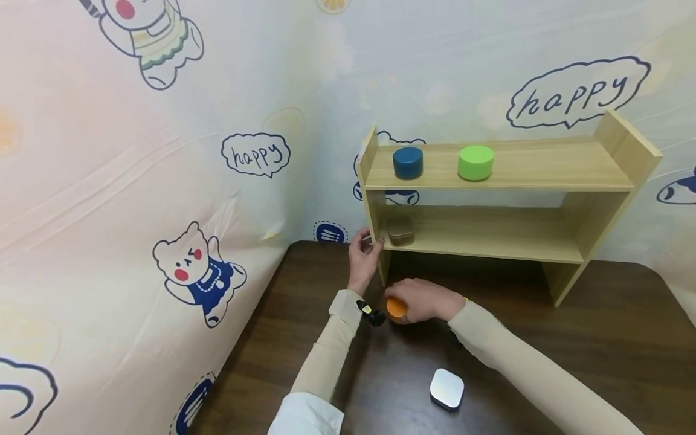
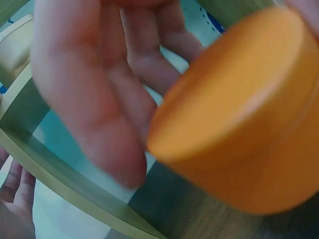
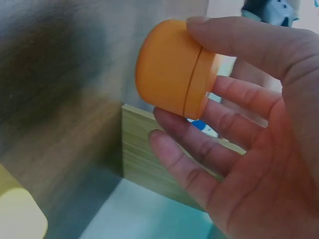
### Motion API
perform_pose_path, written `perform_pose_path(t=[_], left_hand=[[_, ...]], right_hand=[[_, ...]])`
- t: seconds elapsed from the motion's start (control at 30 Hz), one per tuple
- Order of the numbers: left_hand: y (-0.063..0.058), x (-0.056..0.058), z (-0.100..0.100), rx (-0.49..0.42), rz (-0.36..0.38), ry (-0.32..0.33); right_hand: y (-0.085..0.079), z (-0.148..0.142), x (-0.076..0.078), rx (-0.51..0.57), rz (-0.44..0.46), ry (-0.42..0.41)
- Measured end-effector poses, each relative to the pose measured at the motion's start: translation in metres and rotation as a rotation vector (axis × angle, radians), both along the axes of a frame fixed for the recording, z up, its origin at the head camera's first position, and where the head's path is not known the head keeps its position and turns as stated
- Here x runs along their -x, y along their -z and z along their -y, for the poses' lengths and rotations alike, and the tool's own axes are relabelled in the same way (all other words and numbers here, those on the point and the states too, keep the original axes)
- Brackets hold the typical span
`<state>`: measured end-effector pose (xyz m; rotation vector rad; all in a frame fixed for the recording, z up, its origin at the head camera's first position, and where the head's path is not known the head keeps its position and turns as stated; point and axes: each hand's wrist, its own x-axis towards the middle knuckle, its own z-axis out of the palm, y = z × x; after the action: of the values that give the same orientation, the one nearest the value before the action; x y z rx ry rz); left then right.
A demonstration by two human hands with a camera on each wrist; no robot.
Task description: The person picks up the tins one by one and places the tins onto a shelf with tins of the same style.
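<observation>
Orange jar [image 1: 397,309]: just in front of the shelf [image 1: 505,232], near the foot of its left upright — the relation I'd watch, since I judge that the gap beside that upright matters most.
Right hand [image 1: 423,299]: clamped on the jar, thumb on one side, fingers on the other, reaching in from the jar's right.
Left hand [image 1: 365,260]: at the shelf's left upright, thumb over the front edge, fingers outside, pinching it as far as I can tell; the jar lies nearer me than this hand and to its right.
Jar's axis: squat, round, seam toward the right fingers; I see no marked long direction.
Blue tub [image 1: 408,163] and green tub [image 1: 475,163]: on the shelf's top board.
Brown container [image 1: 400,232]: on the shelf's middle board, left end.
White-topped tin [image 1: 447,389]: in front of the shelf, on the table [image 1: 620,338].
Hard to make out: the jar's tilt and whether it touches the table — fingers cover much of it.
</observation>
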<state>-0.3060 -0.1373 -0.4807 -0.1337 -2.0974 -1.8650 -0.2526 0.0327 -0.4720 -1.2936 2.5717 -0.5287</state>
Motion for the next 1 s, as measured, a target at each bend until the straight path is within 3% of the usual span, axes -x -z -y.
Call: perform_pose_path(t=[0.33, 0.73, 1.0], left_hand=[[0.004, 0.0, 0.001, -0.016, -0.004, 0.011], [-0.001, 0.0, 0.0, -0.031, -0.015, 0.013], [0.002, 0.0, 0.0, -0.029, -0.019, 0.009]], right_hand=[[-0.024, -0.018, -0.009, -0.017, -0.018, 0.039], [-0.059, -0.042, -0.013, 0.018, 0.014, 0.074], [-0.081, -0.054, -0.02, -0.021, -0.026, 0.104]])
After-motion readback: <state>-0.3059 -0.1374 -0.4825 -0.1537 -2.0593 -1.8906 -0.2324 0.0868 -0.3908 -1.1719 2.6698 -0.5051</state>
